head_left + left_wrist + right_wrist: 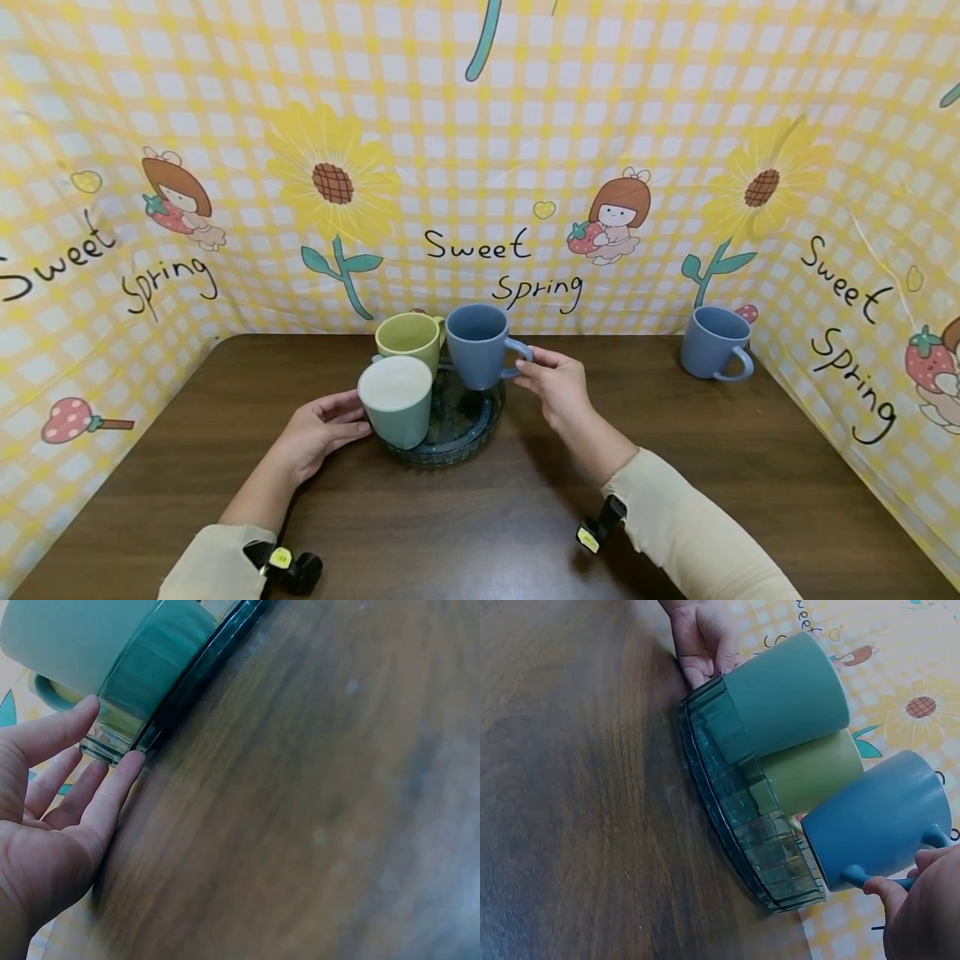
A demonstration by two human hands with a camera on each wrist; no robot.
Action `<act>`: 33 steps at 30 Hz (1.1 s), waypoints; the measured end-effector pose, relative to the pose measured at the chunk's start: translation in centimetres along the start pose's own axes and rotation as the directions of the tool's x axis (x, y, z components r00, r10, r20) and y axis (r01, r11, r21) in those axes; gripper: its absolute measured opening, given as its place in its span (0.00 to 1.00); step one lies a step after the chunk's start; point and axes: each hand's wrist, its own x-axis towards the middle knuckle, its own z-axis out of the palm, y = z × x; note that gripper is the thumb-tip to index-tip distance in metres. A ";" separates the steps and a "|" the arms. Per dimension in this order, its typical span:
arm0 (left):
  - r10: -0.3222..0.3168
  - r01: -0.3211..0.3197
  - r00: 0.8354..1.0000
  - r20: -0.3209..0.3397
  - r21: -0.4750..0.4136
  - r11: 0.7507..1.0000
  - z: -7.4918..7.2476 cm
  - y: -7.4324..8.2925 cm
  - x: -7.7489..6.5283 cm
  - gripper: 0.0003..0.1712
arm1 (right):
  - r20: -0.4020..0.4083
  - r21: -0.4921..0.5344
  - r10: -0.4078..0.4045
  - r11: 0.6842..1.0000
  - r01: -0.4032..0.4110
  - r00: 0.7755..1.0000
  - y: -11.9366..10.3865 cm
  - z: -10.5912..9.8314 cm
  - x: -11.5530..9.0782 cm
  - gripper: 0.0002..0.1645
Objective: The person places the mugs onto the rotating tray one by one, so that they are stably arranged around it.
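Note:
My right hand pinches the handle of a blue mug, holding it upright at the right rim of a clear bluish glass tray. Whether the mug's base touches the tray is hard to tell. Inside the tray stand a mint-green mug with a pale top, at the front left, and an olive-green mug behind it. My left hand is at the tray's left side, beside the mint mug. In the left wrist view its fingers are extended, with fingertips at the tray's edge.
Another blue mug stands at the back right of the brown wooden table, its handle toward the front right. A yellow checked cloth with printed flowers hangs behind the table and along both sides.

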 end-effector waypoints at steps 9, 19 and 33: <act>-0.001 0.001 1.000 0.003 0.004 1.000 0.0 0.1 -0.1 0.42 | -0.025 -0.016 0.011 1.000 -0.011 1.000 0.8 0.6 0.6 0.16; -0.004 0.004 1.000 0.004 -0.008 1.000 0.1 0.0 -0.1 0.41 | -0.048 -0.011 0.033 0.999 -0.033 0.998 1.9 1.1 1.0 0.14; -0.003 0.003 1.000 0.010 -0.003 1.000 0.3 0.1 -0.2 0.43 | 0.035 -0.360 -0.123 0.924 0.127 0.992 3.0 0.5 2.1 0.13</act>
